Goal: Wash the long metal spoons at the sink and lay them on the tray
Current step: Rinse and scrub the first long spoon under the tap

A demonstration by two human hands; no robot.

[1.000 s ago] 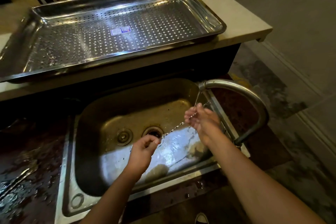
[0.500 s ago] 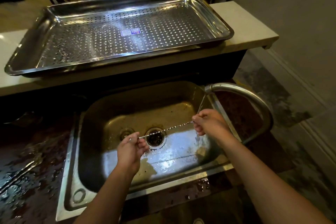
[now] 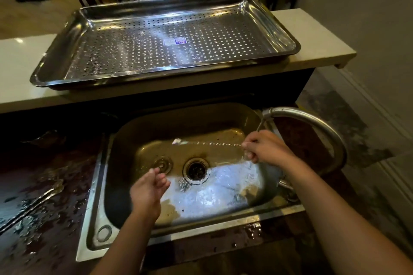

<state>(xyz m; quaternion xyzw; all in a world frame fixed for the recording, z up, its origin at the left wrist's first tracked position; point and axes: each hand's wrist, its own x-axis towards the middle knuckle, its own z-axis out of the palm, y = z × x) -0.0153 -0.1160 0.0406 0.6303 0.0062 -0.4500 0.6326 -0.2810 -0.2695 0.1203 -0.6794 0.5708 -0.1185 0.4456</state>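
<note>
Metal spoon (image 3: 207, 143), long and twisted, lies level above the sink (image 3: 95, 207) toward its back right corner, near the tap (image 3: 312, 121). We find shallow water in the sink. The tray (image 3: 55, 60) carries droplets and a sticker (image 3: 174, 41). The right hand (image 3: 266, 149) pinches the spoon's end. The left hand (image 3: 147, 190) hangs over the front left, its fingers loosely curled and holding nothing.
</note>
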